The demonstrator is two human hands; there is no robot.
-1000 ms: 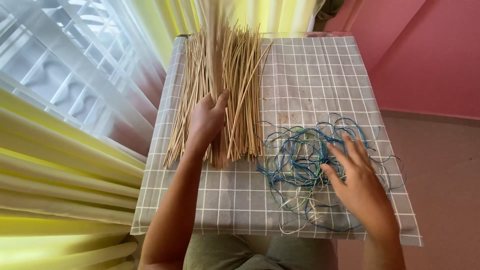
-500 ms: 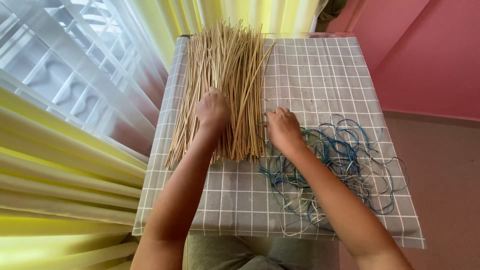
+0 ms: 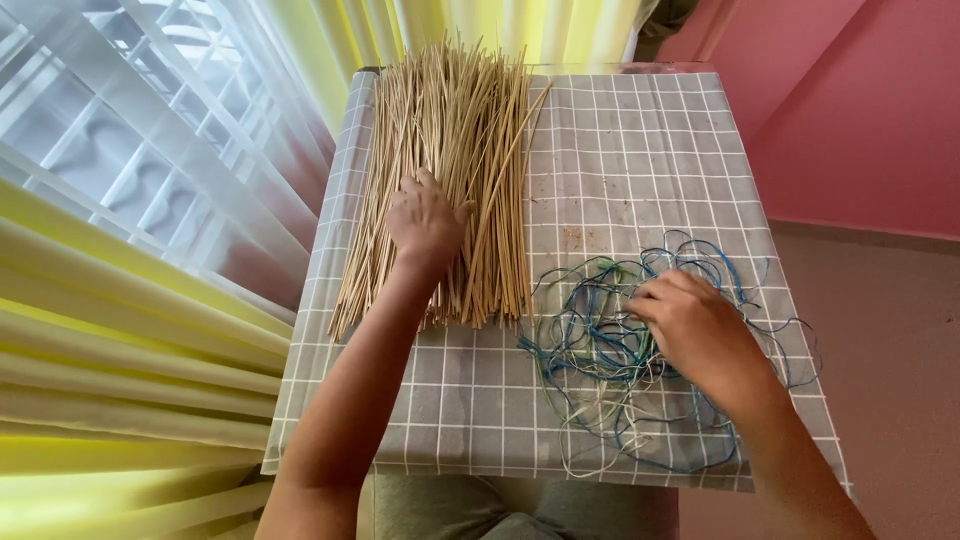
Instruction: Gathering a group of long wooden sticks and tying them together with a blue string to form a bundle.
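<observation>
Sticks (image 3: 445,180) lie on the table's (image 3: 640,130) far left under my flat, open left hand (image 3: 425,215), while my right hand (image 3: 690,325) has moved right, fingers curled into the thread tangle (image 3: 600,350).

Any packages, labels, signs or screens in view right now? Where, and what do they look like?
None in view. Only loose goods on the checked grey tablecloth: tan sticks under the left hand, and a tangle of blue and pale cords under the right hand.
</observation>
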